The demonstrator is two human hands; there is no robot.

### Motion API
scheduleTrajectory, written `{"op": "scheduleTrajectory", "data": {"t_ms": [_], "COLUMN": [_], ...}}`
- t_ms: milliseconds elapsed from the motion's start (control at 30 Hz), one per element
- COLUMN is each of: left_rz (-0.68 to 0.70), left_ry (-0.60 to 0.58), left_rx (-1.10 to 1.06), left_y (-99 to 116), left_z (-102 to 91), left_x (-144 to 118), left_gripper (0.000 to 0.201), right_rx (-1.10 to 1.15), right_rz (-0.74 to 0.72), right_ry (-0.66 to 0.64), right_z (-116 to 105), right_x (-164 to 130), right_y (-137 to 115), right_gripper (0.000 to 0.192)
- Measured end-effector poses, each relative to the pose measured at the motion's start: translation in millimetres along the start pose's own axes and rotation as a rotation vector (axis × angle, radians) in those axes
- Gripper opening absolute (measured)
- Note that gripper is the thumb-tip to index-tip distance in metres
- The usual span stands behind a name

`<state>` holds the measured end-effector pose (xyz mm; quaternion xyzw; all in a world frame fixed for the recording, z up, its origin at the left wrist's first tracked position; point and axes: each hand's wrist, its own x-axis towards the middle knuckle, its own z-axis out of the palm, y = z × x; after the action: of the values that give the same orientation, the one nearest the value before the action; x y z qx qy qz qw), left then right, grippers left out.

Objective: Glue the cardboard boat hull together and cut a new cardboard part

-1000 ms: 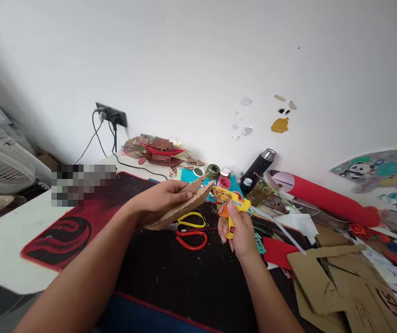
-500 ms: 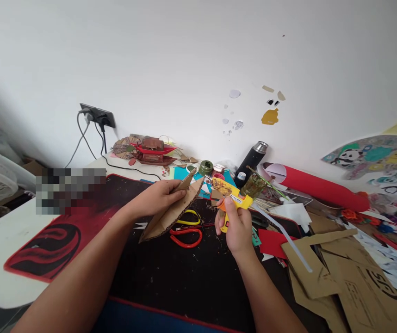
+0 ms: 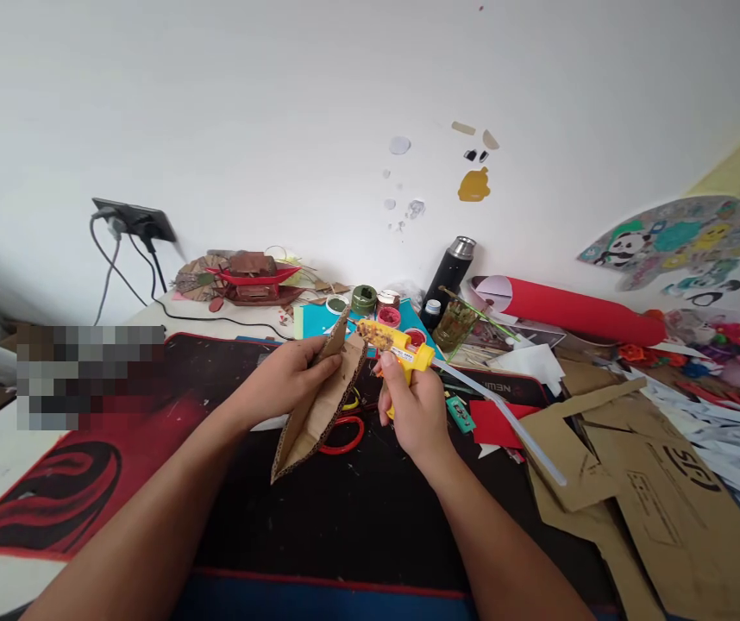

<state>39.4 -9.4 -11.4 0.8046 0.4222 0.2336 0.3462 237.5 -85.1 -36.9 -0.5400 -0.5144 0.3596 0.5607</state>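
Note:
My left hand (image 3: pixel 285 379) grips a brown corrugated cardboard piece (image 3: pixel 316 412) above the black desk mat (image 3: pixel 344 509), tilted with its lower end hanging toward me. My right hand (image 3: pixel 412 414) is closed on the handle of a yellow glue gun (image 3: pixel 396 345). The gun's nozzle points left and sits right at the cardboard's upper edge. A clear glue stick (image 3: pixel 505 414) juts from the gun's back toward the right. Red and yellow scissors (image 3: pixel 344 435) lie on the mat, partly hidden behind the cardboard.
Cut cardboard sheets (image 3: pixel 642 509) cover the right side. A red roll (image 3: pixel 577 310), a black flask (image 3: pixel 451 272), paint pots (image 3: pixel 365 299) and a red model boat (image 3: pixel 253 280) line the wall. Cables (image 3: pixel 124 267) run from a wall socket at the left.
The cardboard has swung from nearly flat to steeply tilted in my left hand. The glue gun moved left, closer to its upper edge. My view shifted to the right.

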Motion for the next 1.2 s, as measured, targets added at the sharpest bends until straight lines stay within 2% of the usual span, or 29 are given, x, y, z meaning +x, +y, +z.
{"op": "scheduleTrajectory", "data": {"t_ms": [433,1200], "left_rz": [0.01,-0.015], "left_ry": [0.022,0.0], "left_rx": [0.087,0.097], "left_y": [10,5], "left_z": [5.1,3.2], "left_x": [1,1], "left_gripper": [0.041,0.044], "right_rx": [-0.012,-0.017], "right_rz": [-0.032,-0.047], "right_ry": [0.055,0.044], "right_z": [-3,-2], "right_x": [2,1], "right_y": [0,1], "right_gripper": [0.054,0.055]}}
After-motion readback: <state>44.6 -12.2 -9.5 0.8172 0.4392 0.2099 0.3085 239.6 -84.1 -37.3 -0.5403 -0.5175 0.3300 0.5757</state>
